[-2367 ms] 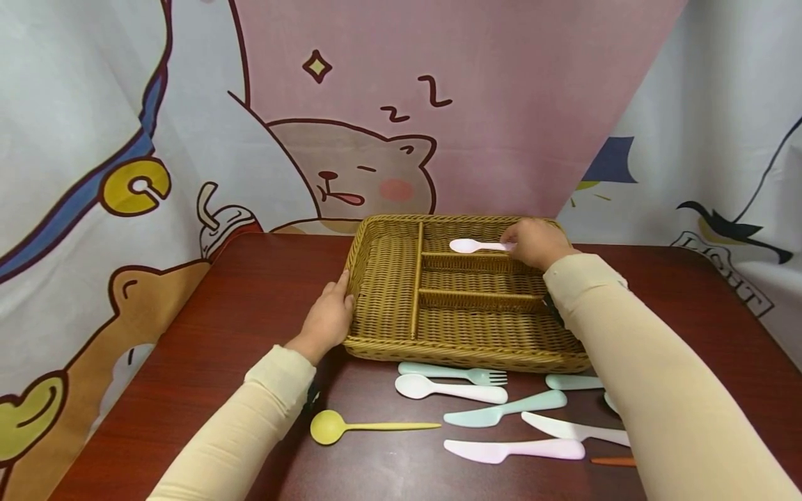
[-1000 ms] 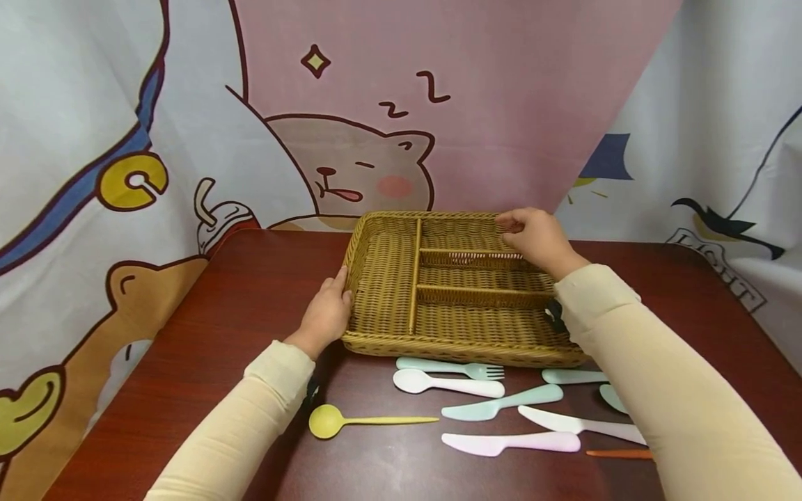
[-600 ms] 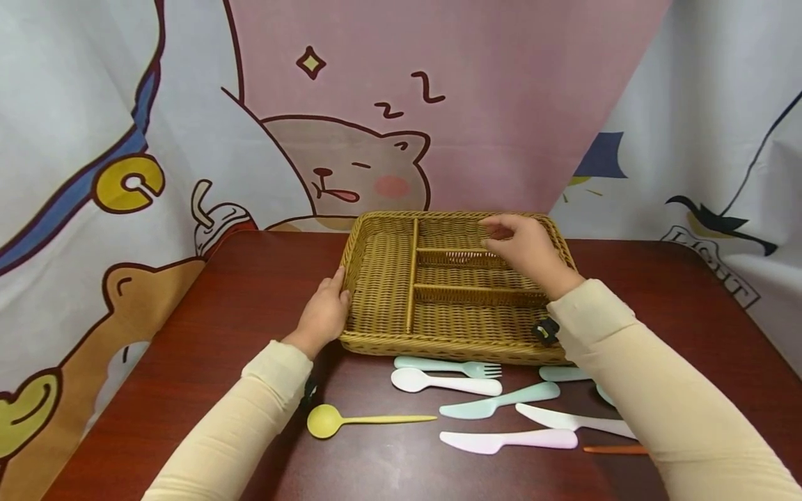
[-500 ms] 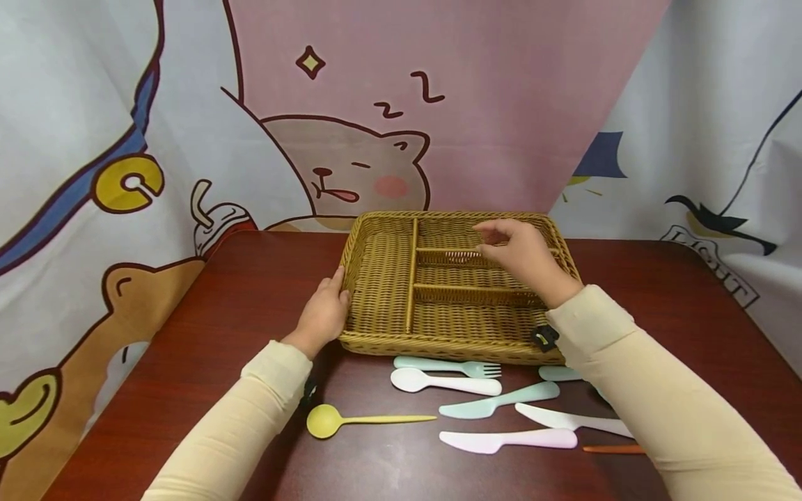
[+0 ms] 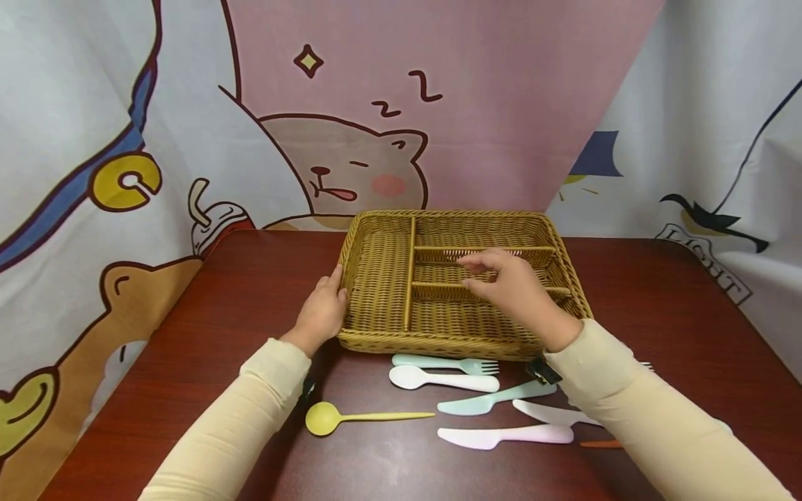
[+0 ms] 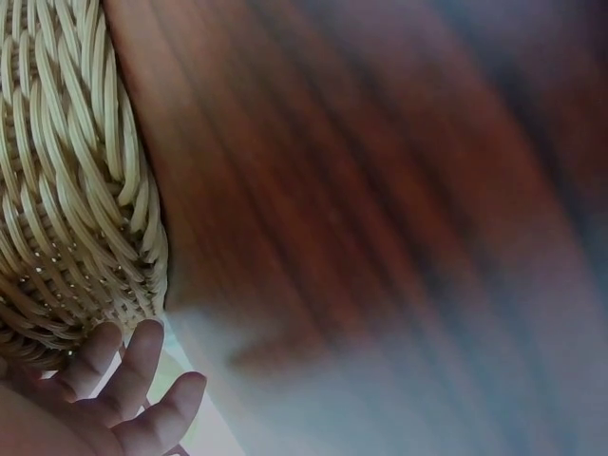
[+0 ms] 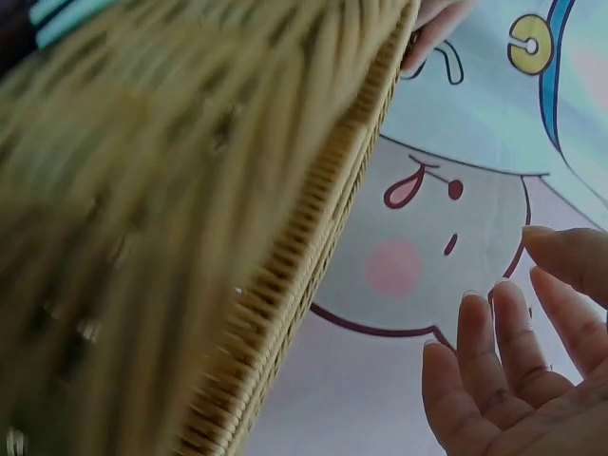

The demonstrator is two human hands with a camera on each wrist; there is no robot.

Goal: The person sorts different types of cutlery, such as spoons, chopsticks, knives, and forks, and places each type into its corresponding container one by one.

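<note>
My left hand (image 5: 322, 309) rests against the left side of a wicker cutlery basket (image 5: 438, 342), its fingers stretched along the outer wall. In the left wrist view, several of its fingers (image 6: 133, 380) lie loosely spread beside the weave. Over the middle right compartment hangs my right hand (image 5: 516, 292), thumb and fingers apart with nothing between them. The right wrist view shows its fingers (image 7: 508, 351) loosely bent beside the basket rim. Pale pink from a small spoon (image 5: 457, 255) shows through the weave of the rear divider; most of the spoon is hidden.
In front of the basket lie a mint fork (image 5: 432, 362), a white spoon (image 5: 454, 381), a mint knife (image 5: 466, 405), a white knife (image 5: 548, 413), a pink knife (image 5: 532, 434), a yellow spoon (image 5: 322, 419) and a thin orange handle (image 5: 600, 444). My right sleeve covers some cutlery. A patterned cloth (image 5: 489, 104) hangs behind.
My right hand has let go of the pink spoon in the rear right compartment, then moved left and toward me. My left hand stays at the basket's side.
</note>
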